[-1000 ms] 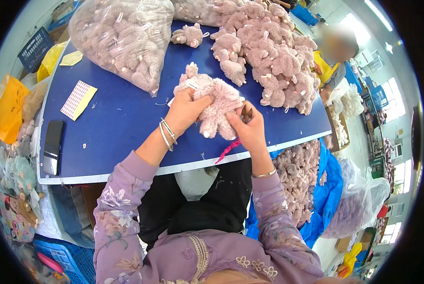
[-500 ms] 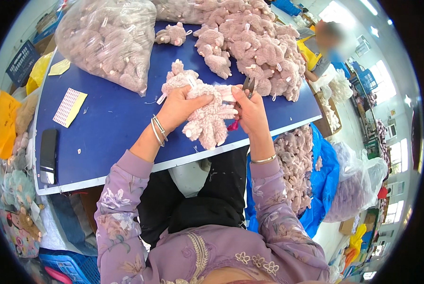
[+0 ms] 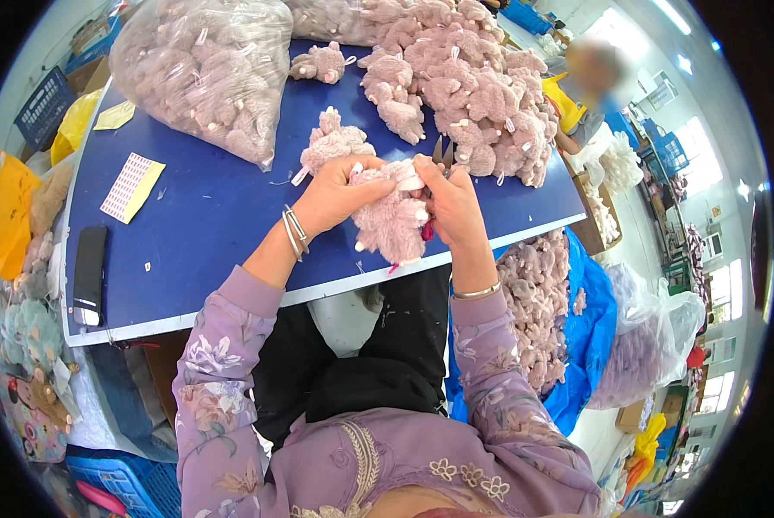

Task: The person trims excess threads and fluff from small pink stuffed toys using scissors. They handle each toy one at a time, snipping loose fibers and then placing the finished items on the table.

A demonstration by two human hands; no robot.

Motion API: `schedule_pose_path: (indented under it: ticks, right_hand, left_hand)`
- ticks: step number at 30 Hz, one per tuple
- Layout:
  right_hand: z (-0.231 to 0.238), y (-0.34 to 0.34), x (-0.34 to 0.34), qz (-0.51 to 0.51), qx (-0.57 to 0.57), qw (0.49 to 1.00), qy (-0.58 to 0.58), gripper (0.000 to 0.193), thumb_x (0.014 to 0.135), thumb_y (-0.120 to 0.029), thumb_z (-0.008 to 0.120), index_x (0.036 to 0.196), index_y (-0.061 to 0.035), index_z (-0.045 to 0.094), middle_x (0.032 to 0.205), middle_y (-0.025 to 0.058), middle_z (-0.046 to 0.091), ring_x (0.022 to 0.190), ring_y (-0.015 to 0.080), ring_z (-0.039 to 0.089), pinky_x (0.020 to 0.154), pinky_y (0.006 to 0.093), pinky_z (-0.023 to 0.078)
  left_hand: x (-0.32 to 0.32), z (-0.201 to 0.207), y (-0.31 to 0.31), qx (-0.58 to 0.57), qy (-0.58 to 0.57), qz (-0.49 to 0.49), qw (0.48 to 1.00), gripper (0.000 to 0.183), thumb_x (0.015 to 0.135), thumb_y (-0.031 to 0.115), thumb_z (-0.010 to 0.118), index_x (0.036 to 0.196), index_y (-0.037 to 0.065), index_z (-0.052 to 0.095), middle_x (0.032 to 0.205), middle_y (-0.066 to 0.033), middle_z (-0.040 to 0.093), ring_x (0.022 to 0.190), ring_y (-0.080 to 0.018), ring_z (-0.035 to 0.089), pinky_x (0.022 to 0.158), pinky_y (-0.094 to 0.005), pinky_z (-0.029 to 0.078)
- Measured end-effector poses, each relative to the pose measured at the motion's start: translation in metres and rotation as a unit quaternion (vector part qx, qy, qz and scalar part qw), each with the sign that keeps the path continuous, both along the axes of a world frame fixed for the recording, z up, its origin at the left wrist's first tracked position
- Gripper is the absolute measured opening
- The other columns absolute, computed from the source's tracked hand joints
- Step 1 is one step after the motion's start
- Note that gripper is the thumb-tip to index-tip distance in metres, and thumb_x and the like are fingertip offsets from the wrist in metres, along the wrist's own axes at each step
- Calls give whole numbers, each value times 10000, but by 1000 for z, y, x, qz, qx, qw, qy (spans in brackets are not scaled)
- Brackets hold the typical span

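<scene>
A small pinkish-grey plush toy (image 3: 392,231) is held just above the table's near edge. My left hand (image 3: 345,195) is closed round its upper left side, thumb on top. My right hand (image 3: 456,207) pinches a white strip (image 3: 407,175) at the toy's top, thumb against fingers. Dark thread snips (image 3: 443,154) stick up out of that same hand, blades apart and pointing away; their grip is hidden in the palm. Something magenta (image 3: 427,230) shows under the right fingers. Just beyond my left hand, another plush toy (image 3: 333,141) lies on the table.
On the blue table (image 3: 197,250) are a clear bag of plush toys (image 3: 201,82), a toy heap (image 3: 482,95), a sticker sheet (image 3: 131,188) and a phone (image 3: 90,276). A blue sack of toys (image 3: 590,319) stands below right. Another person (image 3: 577,95) is at the far right.
The held toy has turned and bunched up between my hands, with its limbs less spread. My right hand has shifted slightly left, closer to my left hand.
</scene>
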State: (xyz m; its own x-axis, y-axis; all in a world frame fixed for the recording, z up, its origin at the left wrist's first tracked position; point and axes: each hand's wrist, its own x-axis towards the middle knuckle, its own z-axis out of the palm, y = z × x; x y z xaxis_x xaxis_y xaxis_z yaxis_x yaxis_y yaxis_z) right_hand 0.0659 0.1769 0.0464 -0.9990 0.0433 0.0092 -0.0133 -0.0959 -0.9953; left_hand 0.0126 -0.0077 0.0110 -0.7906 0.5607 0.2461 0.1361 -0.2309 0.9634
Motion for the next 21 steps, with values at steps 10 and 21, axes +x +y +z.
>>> schedule_pose_path:
  ticks: [10, 21]
  right_hand:
    - [2, -11, 14, -129, 226, 940, 222, 58, 836, -24, 653, 880, -13, 617, 752, -30, 581, 581, 21, 412, 491, 197, 326]
    - [11, -22, 23, -79, 328, 931, 142, 135, 797, -46, 704, 923, -15, 665, 775, 3, 621, 581, 39, 448, 489, 217, 341]
  left_hand:
    - [-1, -5, 2, -45, 6, 46, 998, 193, 905, 239, 627, 875, 53, 669, 744, 86, 548, 670, 5, 455, 563, -183, 373]
    - [-2, -6, 1, -30, -41, 20, 998, 216, 934, 232, 587, 827, 56, 654, 735, 92, 532, 673, 12, 447, 572, -174, 366]
